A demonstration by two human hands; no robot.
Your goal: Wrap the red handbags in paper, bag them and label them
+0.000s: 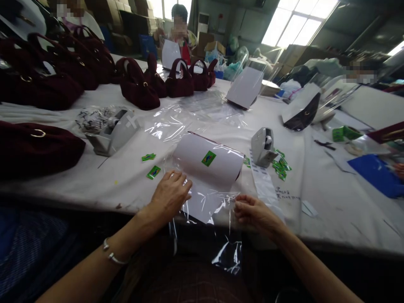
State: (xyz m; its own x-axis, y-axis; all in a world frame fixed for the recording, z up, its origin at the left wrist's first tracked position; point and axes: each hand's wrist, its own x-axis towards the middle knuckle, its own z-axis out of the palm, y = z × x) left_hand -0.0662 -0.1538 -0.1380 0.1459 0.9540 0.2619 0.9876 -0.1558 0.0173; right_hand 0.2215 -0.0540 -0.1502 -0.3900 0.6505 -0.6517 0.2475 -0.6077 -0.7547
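Handling loose clear film point(232, 254) at the near edge of the table point(322, 229), a worker's right hand point(254, 212) pinches it near a white sheet point(189, 155); the left hand's point(170, 191) grip cannot be told. The slack likely calls for gentle tension.

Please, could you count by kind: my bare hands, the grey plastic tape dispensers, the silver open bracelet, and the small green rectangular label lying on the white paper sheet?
Bare hands (left hand, right hand): 2
Grey plastic tape dispensers: 2
Silver open bracelet: 1
Small green rectangular label on the white paper sheet: 1
Total: 6
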